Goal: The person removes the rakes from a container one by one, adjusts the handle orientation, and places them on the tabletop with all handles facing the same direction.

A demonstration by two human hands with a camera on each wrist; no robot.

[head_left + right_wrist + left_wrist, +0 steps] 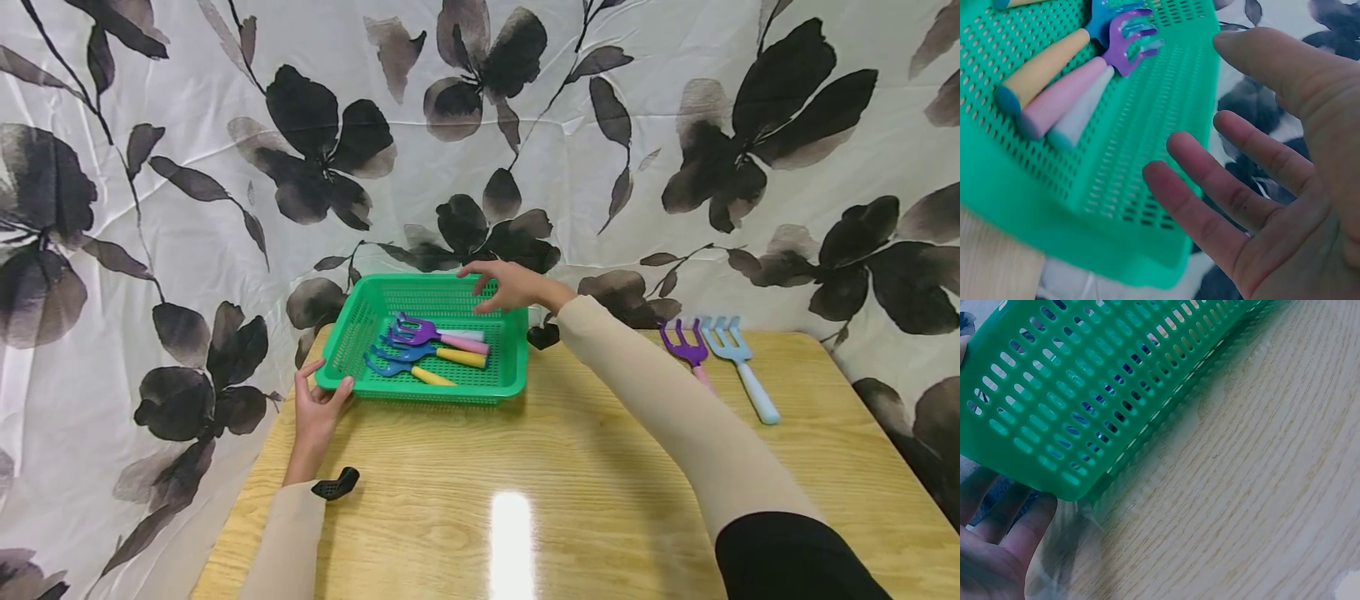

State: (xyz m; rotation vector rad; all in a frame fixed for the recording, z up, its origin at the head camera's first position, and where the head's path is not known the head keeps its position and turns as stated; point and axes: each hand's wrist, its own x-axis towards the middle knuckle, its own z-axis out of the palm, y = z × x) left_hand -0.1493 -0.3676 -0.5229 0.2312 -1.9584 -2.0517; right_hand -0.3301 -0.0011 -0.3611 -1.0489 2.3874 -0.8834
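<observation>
A green plastic basket (427, 392) stands at the back left of the table. Several small hand rakes lie in it: blue heads with yellow handles (461, 357), a purple rake (416, 332) with a pink handle, and one with a pale handle beside it. My left hand (318, 417) holds the basket's front left corner, thumb at the front rim and fingers at the left side. Over the back right corner hovers my right hand (513, 286), its fingers spread and slightly bent. In the right wrist view that hand (1272, 200) has nothing between thumb and fingers.
To the right on the wooden table (420, 500) lie a purple rake (684, 343) with a pink handle and a light blue rake (738, 358). A floral cloth (600, 167) hangs behind the table. My right forearm reaches across the table.
</observation>
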